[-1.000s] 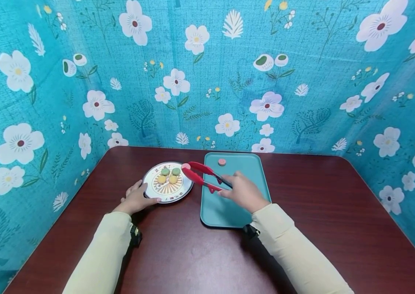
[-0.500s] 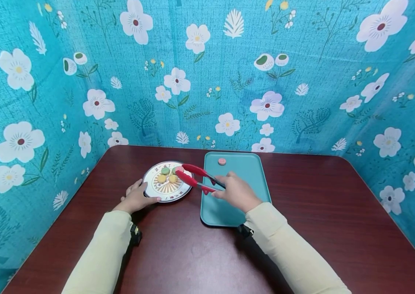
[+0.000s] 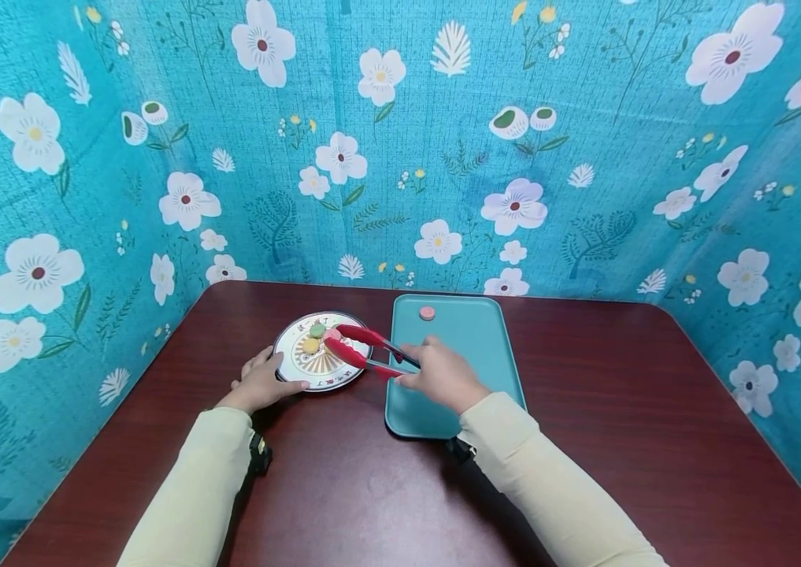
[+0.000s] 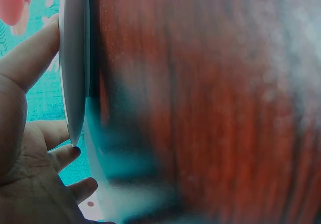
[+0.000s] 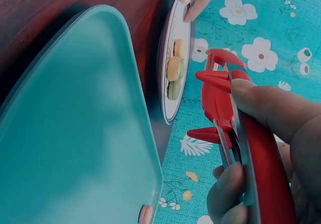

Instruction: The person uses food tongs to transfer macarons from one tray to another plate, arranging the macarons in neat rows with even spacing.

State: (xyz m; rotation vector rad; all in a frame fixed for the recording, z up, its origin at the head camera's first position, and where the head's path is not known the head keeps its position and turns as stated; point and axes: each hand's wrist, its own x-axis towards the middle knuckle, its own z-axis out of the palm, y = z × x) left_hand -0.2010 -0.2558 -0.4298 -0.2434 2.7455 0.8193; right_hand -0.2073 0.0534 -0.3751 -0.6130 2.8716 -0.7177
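Observation:
My left hand (image 3: 261, 382) grips the near-left rim of a round white plate (image 3: 335, 378) with a dark edge and printed pattern. The left wrist view shows the thumb against its face and fingertips at its edge. My right hand (image 3: 448, 376) holds red-tipped kitchen tongs (image 3: 350, 354), which reach left over the plate. Between their tips is a pink macaron (image 3: 331, 335), above the plate's right half. A green macaron (image 3: 318, 330) and a yellow macaron (image 3: 311, 346) show left of it; the tongs cover the other macarons in the head view.
A teal rectangular tray (image 3: 474, 335) lies right of the plate, under my right hand. Another pink macaron (image 3: 427, 313) sits near its far-left corner. Both stand on a dark red-brown wooden table (image 3: 606, 378), and a blue flowered cloth (image 3: 393, 197) hangs behind and at the sides.
The right hand has moved left and slightly nearer, bringing the tongs and pink macaron from the plate's right edge to over its right half. The left hand has stayed at the rim.

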